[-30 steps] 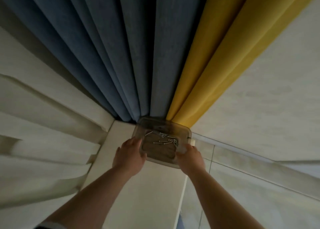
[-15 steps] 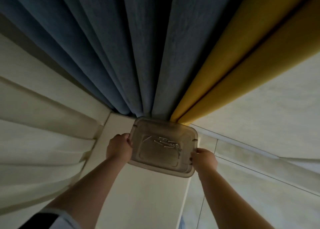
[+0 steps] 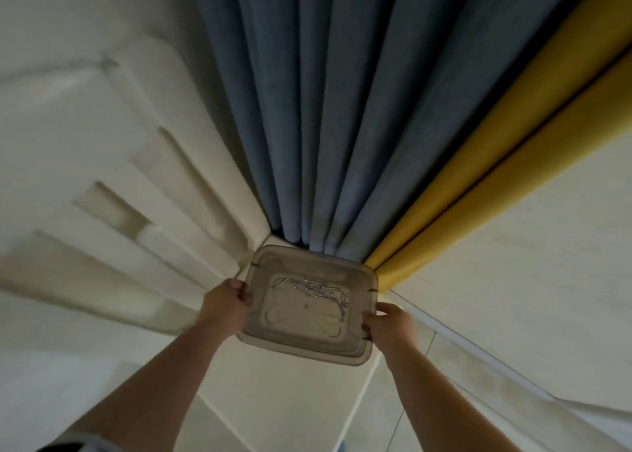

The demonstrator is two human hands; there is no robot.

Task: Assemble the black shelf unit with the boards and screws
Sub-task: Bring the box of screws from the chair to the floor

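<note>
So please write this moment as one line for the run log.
left hand: grips tray | right hand: grips tray | tray: clear, held up | screws: loose inside

tray [image 3: 273, 335] – smoky translucent plastic, glossy | screws [image 3: 319, 288] – shiny metal | curtains [image 3: 342, 126] – matt woven cloth

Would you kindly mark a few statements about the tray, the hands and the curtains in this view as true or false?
1. Both hands grip the clear plastic tray, left hand on its left edge, right hand on its right edge. True.
2. The tray is empty. False: loose screws lie in it.
3. Blue curtains hang beside a yellow curtain. True.
4. The yellow curtain hangs left of the blue ones. False: it is to their right.
5. A black board lies in the tray. False: only small metal hardware shows there.
</note>
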